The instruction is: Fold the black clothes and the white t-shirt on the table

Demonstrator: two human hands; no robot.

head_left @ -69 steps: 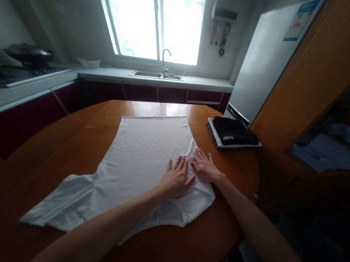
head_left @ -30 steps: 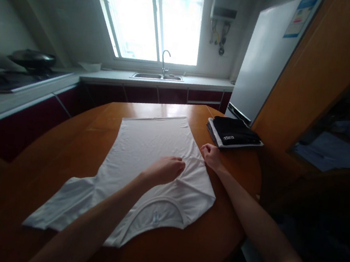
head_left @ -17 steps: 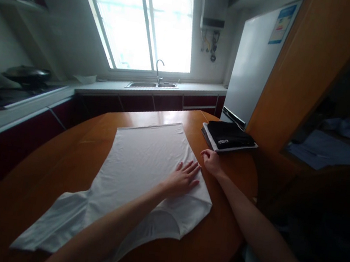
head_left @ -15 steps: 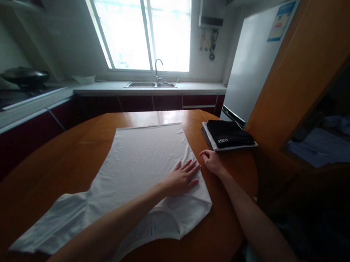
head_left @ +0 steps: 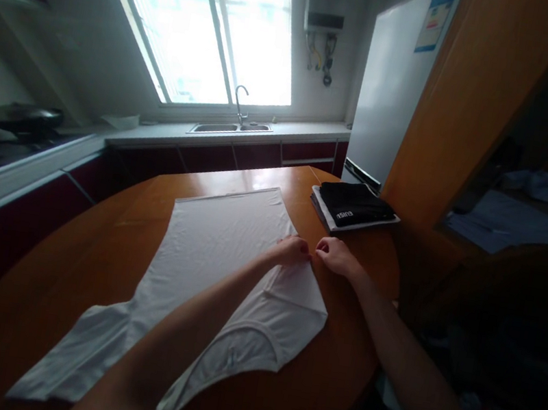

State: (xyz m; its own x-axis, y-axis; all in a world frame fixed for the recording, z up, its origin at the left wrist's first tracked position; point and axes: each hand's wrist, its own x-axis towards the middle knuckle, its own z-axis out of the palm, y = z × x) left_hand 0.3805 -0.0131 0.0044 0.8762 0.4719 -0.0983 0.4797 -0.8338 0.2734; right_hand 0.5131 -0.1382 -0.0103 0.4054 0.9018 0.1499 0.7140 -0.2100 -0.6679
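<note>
- White shirt [head_left: 216,244]: lies spread on the wooden table [head_left: 108,234], neckline toward the person.
- Left hand [head_left: 294,250]: fingers bent down at the shirt's right edge; cannot tell whether they pinch cloth.
- Right hand [head_left: 336,255]: fingers curled, just beside that edge; grip cannot be confirmed.
- Step in hand: apparently adjusting the right edge.
- Next move: likely calls for a secure edge pinch, keeping the body flat.

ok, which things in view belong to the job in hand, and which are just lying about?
In the job:
- white shirt, spread out
- left hand, at the shirt's edge
- right hand, close beside it
- table, under the shirt

Lying about:
- folded stack, black piece on top; untouched, possibly related
- dark pan
- sink
- fridge
</note>
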